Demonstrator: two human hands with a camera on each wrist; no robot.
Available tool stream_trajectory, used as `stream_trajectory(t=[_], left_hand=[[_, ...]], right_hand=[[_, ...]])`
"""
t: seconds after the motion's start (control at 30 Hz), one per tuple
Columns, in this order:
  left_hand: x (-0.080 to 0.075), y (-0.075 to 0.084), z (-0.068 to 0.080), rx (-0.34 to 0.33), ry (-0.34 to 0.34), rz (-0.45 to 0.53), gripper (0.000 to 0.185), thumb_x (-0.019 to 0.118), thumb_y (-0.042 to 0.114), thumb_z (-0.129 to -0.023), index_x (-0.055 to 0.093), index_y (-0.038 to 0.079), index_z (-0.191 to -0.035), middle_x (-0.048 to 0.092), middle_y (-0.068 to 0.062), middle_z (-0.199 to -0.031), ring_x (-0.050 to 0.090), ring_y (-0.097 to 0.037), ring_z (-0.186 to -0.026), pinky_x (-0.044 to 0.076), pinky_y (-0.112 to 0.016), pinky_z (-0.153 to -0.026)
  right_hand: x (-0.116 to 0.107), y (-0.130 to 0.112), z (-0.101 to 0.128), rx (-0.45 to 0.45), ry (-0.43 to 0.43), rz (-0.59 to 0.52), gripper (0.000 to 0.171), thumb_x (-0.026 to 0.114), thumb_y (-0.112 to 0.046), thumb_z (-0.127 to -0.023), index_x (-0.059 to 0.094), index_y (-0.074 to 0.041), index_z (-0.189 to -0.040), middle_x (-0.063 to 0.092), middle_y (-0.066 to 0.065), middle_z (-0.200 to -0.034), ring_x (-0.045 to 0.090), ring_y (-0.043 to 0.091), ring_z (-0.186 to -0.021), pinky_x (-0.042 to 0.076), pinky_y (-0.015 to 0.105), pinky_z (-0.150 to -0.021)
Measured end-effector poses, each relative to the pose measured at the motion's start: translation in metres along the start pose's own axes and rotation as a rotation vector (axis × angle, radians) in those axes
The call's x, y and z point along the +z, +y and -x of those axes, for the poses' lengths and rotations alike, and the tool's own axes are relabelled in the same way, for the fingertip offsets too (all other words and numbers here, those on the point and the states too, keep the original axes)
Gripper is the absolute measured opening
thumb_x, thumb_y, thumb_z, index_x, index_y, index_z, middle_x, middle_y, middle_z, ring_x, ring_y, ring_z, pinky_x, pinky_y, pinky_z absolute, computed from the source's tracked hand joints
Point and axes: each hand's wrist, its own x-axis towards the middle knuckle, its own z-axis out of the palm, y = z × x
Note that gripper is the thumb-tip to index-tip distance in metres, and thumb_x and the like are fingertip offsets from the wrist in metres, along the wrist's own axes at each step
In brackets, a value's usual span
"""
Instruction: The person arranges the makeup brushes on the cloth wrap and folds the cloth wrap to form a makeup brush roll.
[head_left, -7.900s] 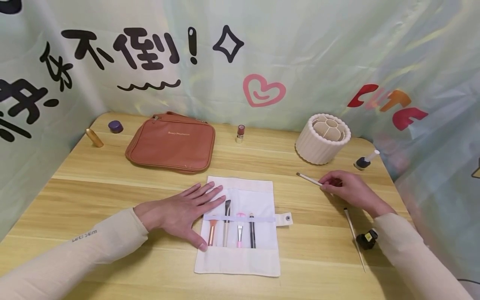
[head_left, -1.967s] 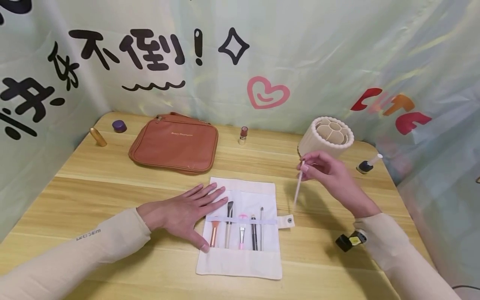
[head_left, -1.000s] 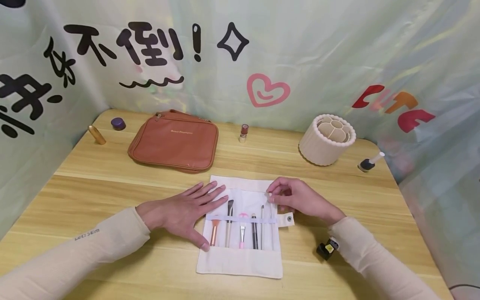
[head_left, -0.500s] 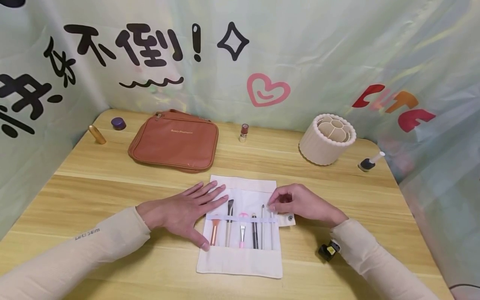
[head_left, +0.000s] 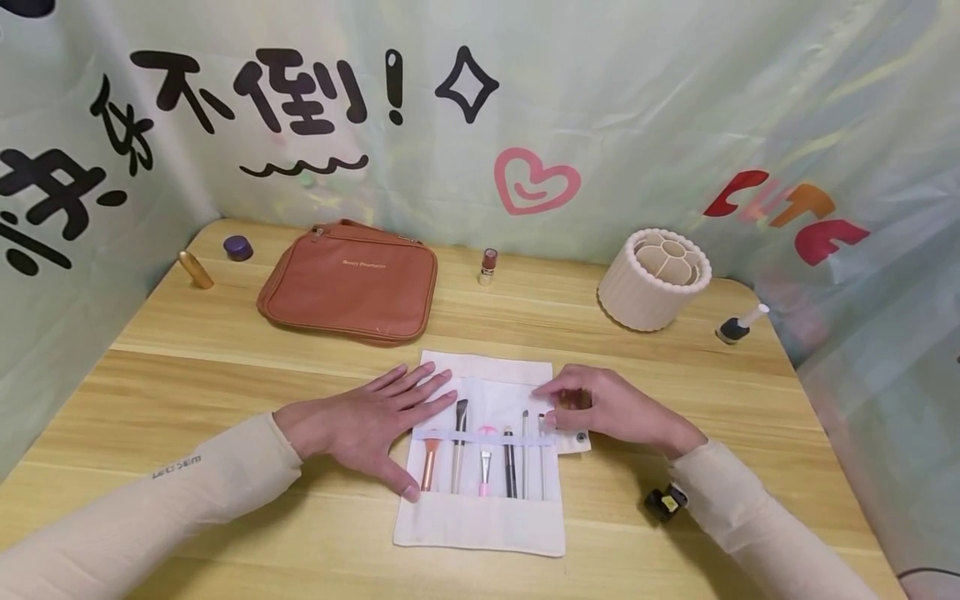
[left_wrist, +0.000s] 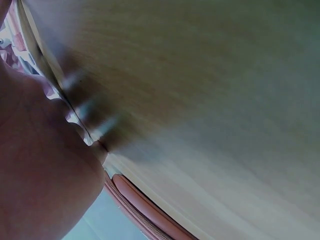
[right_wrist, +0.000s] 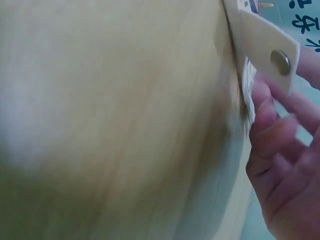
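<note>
A white fabric makeup brush roll point(head_left: 480, 529) lies unfolded on the table, several brushes tucked upright under its elastic band. Among them are an orange-bristled brush point(head_left: 430, 458), a black angled brush point(head_left: 460, 417), a pink fan brush point(head_left: 484, 475) and a black-handled one point(head_left: 511, 471). My left hand point(head_left: 360, 433) rests with fingers spread on the roll's left side. At the right edge, my right hand point(head_left: 611, 404) has thumb and index finger parted beside the tip of the rightmost slim brush point(head_left: 543, 475). The roll's snap tab point(right_wrist: 267, 45) shows beside the right fingers in the right wrist view.
Behind the roll are a brown cosmetic bag point(head_left: 348, 287), a lipstick point(head_left: 487, 267) and a ribbed cream holder point(head_left: 651, 283). A nail polish bottle point(head_left: 738, 325) is at far right; a gold tube point(head_left: 195, 270) and purple jar point(head_left: 238, 247) are at far left.
The right hand has carried slim brushes from the table's right side into the roll's right slots. It has just let go of the last one, its fingers parting. The left hand stays put.
</note>
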Motion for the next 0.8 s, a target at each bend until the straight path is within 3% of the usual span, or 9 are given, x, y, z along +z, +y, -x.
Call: stream_trajectory(t=[0.13, 0.2, 0.3, 0.43, 0.6, 0.8], left_hand=[[0.000, 0.000, -0.001, -0.002, -0.006, -0.003, 0.124, 0.074, 0.078, -0.087, 0.013, 0.017, -0.177, -0.005, -0.009, -0.185, -0.009, -0.035, -0.171, 0.001, -0.062, -0.137], [0.000, 0.000, -0.001, -0.002, -0.005, -0.004, 0.124, 0.074, 0.078, -0.087, 0.014, 0.016, -0.177, -0.004, -0.009, -0.185, -0.008, -0.035, -0.171, 0.002, -0.062, -0.137], [-0.001, 0.001, -0.001, -0.004, -0.006, -0.003, 0.124, 0.074, 0.078, -0.087, 0.014, 0.016, -0.177, -0.003, -0.010, -0.185, -0.008, -0.035, -0.171, 0.002, -0.063, -0.137], [-0.001, 0.001, -0.001, -0.002, -0.004, -0.003, 0.124, 0.074, 0.078, -0.087, 0.014, 0.016, -0.176, -0.003, -0.010, -0.185, -0.008, -0.035, -0.171, 0.002, -0.063, -0.137], [-0.002, 0.002, 0.000, -0.007, -0.004, -0.002, 0.124, 0.074, 0.078, -0.087, 0.014, 0.016, -0.177, -0.004, -0.009, -0.185, -0.008, -0.035, -0.171, 0.002, -0.062, -0.137], [-0.003, 0.002, -0.001, -0.023, -0.022, -0.006, 0.124, 0.073, 0.079, -0.087, 0.013, 0.018, -0.177, -0.005, -0.007, -0.185, -0.008, -0.033, -0.171, 0.002, -0.060, -0.138]], right_hand=[[0.004, -0.008, 0.004, -0.032, 0.056, 0.117, 0.058, 0.087, -0.042, -0.094, 0.071, -0.016, -0.144, 0.064, 0.006, -0.142, 0.059, 0.029, -0.131, 0.051, 0.050, -0.111], [0.006, -0.013, 0.008, -0.046, 0.030, 0.139, 0.073, 0.088, -0.046, -0.092, 0.063, -0.014, -0.153, 0.052, 0.012, -0.162, 0.047, 0.038, -0.150, 0.041, 0.064, -0.123], [0.011, -0.019, 0.014, -0.036, -0.064, 0.124, 0.098, 0.088, -0.052, -0.089, 0.045, -0.011, -0.167, 0.027, 0.014, -0.180, 0.022, 0.045, -0.166, 0.024, 0.073, -0.129], [0.020, -0.026, 0.023, -0.026, -0.170, 0.211, 0.122, 0.086, -0.066, -0.084, 0.024, -0.010, -0.174, 0.004, 0.013, -0.184, -0.001, 0.042, -0.170, 0.007, 0.073, -0.132], [0.029, -0.028, 0.028, -0.062, -0.173, 0.366, 0.131, 0.082, -0.076, -0.081, 0.020, -0.007, -0.174, 0.001, 0.016, -0.184, 0.001, 0.040, -0.170, 0.007, 0.071, -0.133], [0.031, -0.027, 0.028, -0.063, -0.158, 0.398, 0.131, 0.081, -0.077, -0.080, 0.022, -0.006, -0.174, 0.001, 0.016, -0.184, 0.002, 0.040, -0.170, 0.008, 0.071, -0.133]])
